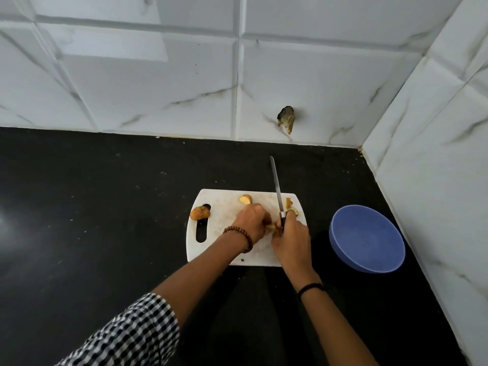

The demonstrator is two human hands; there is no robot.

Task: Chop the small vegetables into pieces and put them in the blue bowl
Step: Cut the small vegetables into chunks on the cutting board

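Step in hand — chopping. Right hand (291, 241): fingers clamped on the knife (277, 191) handle. Left hand (250, 220): fingers curled, pinning a vegetable piece (270, 226) just left of the blade. Blue bowl (367, 239): right of the knife fingers, nothing visible inside. Next, we judge — press down, fingertips clear.

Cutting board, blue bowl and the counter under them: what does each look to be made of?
White rounded cutting board: probably plastic; thin, matte, with a moulded handle slot and brownish staining. Round blue bowl: likely plastic; even colour, soft dull sheen. Black countertop: seemingly polished stone, perhaps granite; glossy reflection at its left, fine pale specks.
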